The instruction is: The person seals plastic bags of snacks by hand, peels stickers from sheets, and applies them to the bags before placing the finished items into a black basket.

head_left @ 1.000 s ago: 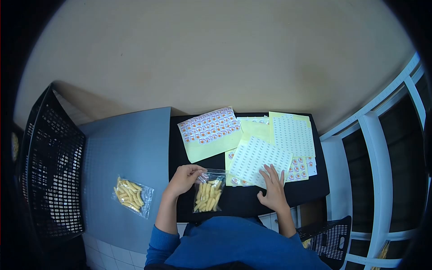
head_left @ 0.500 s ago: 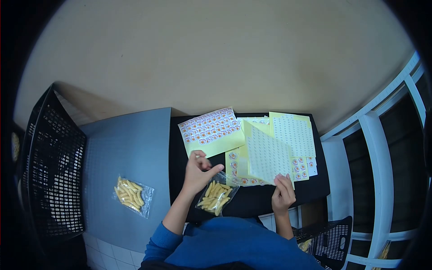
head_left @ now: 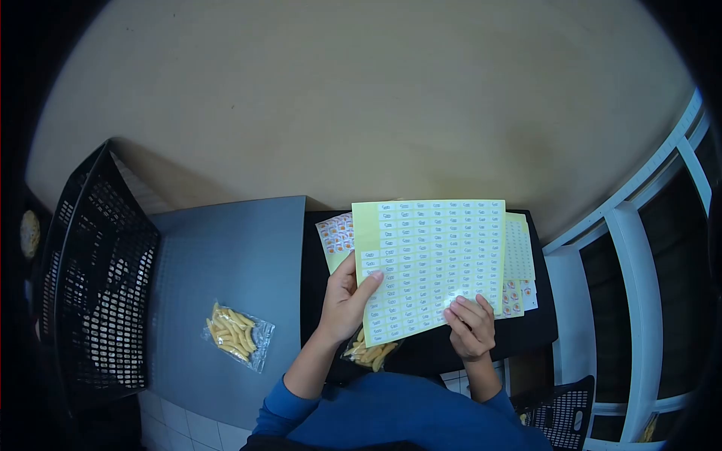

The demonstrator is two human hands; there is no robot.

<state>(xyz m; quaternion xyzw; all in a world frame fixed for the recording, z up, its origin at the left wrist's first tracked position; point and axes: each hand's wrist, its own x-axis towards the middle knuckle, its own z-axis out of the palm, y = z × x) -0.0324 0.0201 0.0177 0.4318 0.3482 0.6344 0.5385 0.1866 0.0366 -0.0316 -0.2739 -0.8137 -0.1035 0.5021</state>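
Observation:
A pale yellow sheet of small printed white stickers point(head_left: 429, 255) is raised over the black table. My left hand point(head_left: 344, 304) grips its left edge, thumb on the printed face and fingers behind. At the lower right edge, my right hand point(head_left: 472, 327) has its bent fingertips on the sheet; its thumb is not clearly seen. Some white stickers are absent at the sheet's upper left. Partly under the sheet's lower left corner lies a clear bag of yellow finger-shaped snacks point(head_left: 370, 353).
Other sticker sheets with round orange-and-white prints point(head_left: 336, 234) and small labels point(head_left: 519, 244) lie on the black table point(head_left: 538, 334). A second snack bag point(head_left: 237, 334) rests on the grey table point(head_left: 226, 248). Black baskets stand at the left point(head_left: 98, 286) and lower right point(head_left: 564, 413).
The sticker sheet has been raised and turned to face me. My left hand, open beside the snack bag before, now holds its left edge. My right hand stays at its lower right.

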